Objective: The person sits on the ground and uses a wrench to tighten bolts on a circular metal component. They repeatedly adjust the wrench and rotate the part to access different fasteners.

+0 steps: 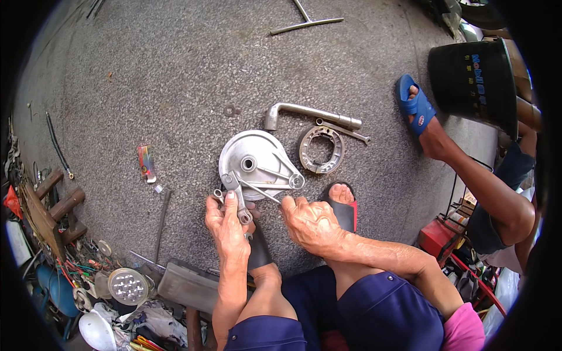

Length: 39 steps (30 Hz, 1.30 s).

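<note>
A round silver drum brake plate (pixel 249 143) is in front of me, with a small metal brake lever arm (pixel 239 196) over its near edge. My left hand (pixel 228 225) is closed around the lever arm and the plate's edge, thumb on the arm. From the lever arm a thin metal rod (pixel 262 193) runs to my right hand (pixel 314 224), whose fingers are closed on its end. Whether that rod is a screwdriver, I cannot tell. Right of the plate lies a ring-shaped pair of brake shoes (pixel 304 151).
Beyond the plate lie an L-shaped socket wrench (pixel 310 110), a combination wrench (pixel 345 131), a washer (pixel 232 110) and a T-handle wrench (pixel 307 24). A small colourful box (pixel 146 162) is left. At right, another person's foot in a blue slipper (pixel 417 108) stands beside a black bucket (pixel 468 82).
</note>
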Each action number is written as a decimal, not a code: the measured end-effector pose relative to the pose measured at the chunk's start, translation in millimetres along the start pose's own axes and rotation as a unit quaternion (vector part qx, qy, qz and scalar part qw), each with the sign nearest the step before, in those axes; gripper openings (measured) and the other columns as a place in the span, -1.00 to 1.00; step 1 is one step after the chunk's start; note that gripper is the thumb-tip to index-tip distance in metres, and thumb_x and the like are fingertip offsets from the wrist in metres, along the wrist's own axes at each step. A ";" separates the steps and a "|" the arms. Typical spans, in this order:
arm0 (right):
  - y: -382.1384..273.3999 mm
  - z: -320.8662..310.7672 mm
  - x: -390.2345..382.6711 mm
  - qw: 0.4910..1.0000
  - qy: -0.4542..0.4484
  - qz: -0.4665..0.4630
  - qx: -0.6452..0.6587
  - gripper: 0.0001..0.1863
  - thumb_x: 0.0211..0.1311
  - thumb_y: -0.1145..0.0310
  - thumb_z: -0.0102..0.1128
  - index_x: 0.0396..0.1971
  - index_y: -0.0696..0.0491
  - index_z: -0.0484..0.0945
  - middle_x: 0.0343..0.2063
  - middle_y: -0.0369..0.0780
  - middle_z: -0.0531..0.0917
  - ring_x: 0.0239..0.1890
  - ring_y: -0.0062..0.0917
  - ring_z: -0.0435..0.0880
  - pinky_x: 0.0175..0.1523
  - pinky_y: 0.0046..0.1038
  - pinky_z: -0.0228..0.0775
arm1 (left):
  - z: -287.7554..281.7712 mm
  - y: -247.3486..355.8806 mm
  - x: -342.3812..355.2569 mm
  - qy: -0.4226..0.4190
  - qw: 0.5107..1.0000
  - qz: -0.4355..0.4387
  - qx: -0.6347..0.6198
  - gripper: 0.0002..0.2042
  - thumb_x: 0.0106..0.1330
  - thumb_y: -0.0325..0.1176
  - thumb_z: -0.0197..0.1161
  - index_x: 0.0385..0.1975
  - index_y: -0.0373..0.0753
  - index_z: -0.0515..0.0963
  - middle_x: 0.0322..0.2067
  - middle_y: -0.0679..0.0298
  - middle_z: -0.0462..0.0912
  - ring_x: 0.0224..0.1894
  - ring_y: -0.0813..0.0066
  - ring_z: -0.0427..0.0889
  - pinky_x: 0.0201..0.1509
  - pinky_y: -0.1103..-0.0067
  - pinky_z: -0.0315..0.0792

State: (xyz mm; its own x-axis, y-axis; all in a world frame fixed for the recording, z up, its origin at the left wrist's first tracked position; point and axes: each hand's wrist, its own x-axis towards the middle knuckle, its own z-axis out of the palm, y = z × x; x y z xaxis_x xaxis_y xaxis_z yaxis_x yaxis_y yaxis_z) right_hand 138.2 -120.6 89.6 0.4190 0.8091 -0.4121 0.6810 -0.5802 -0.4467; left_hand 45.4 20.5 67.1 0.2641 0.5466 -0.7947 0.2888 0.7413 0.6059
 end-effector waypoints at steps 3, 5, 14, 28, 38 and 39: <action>13.8 8.4 1.4 0.999 0.025 -0.026 0.039 -0.77 0.36 0.30 0.12 -0.43 0.10 0.36 -0.68 -0.07 0.55 -0.67 -0.20 0.62 -0.58 -0.24 0.45 | 0.8 5.5 -3.7 -0.022 0.999 -0.027 -0.013 -0.85 0.49 -0.27 0.11 -0.22 -0.21 0.40 -0.56 0.22 0.60 -0.70 0.54 0.54 -0.78 0.73 0.24; 30.0 23.1 4.1 0.991 -0.008 -0.029 0.131 -0.75 0.37 0.29 0.11 -0.42 0.11 0.35 -0.70 -0.04 0.53 -0.65 -0.12 0.61 -0.57 -0.19 0.42 | 1.8 0.8 -4.9 -0.014 1.000 -0.015 0.013 -0.84 0.50 -0.26 0.09 -0.21 -0.21 0.39 -0.56 0.21 0.60 -0.70 0.54 0.54 -0.78 0.73 0.24; 26.3 36.9 7.6 0.995 0.002 -0.015 0.103 -0.78 0.38 0.30 0.11 -0.36 0.13 0.36 -0.71 -0.06 0.56 -0.62 -0.11 0.62 -0.52 -0.15 0.46 | 1.1 -4.6 -3.4 0.004 0.999 0.018 0.030 -0.82 0.52 -0.25 0.05 -0.27 -0.21 0.34 -0.63 0.33 0.49 -0.71 0.62 0.43 -0.72 0.70 0.24; 69.2 -50.2 23.2 0.995 -0.093 -0.037 0.012 -0.74 0.10 0.20 0.23 -0.52 0.12 0.60 -0.60 -0.04 0.66 -0.42 -0.16 0.71 -0.25 -0.17 0.56 | -39.9 -33.4 0.8 -0.093 0.991 0.077 0.050 -0.79 0.47 -0.27 0.15 -0.33 -0.28 0.45 -0.56 0.41 0.45 -0.53 0.73 0.38 -0.51 0.67 0.34; 73.1 -29.2 9.8 0.996 -0.070 -0.052 0.033 -0.72 0.06 0.18 0.24 -0.50 0.13 0.60 -0.56 -0.09 0.62 -0.35 -0.16 0.68 -0.20 -0.14 0.51 | -84.9 -38.8 10.7 -0.001 0.935 0.236 0.264 -0.71 0.45 -0.24 0.19 -0.42 -0.33 0.39 -0.56 0.35 0.44 -0.53 0.59 0.35 -0.47 0.53 0.30; 72.8 -31.0 8.5 0.995 -0.084 -0.040 0.032 -0.69 0.11 0.14 0.26 -0.48 0.13 0.59 -0.54 -0.11 0.59 -0.32 -0.17 0.67 -0.21 -0.17 0.50 | -87.4 -38.7 9.3 -0.001 0.938 0.233 0.256 -0.70 0.46 -0.23 0.18 -0.42 -0.33 0.39 -0.56 0.36 0.43 -0.53 0.60 0.35 -0.47 0.54 0.30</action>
State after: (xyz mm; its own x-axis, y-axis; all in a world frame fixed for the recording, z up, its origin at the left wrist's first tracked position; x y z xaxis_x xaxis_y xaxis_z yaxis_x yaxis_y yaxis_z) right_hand 209.9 -153.1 78.2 0.2548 0.8296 -0.4968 0.6663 -0.5230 -0.5315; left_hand -43.8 30.9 32.9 0.4727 0.7637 -0.4397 0.5451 0.1386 0.8268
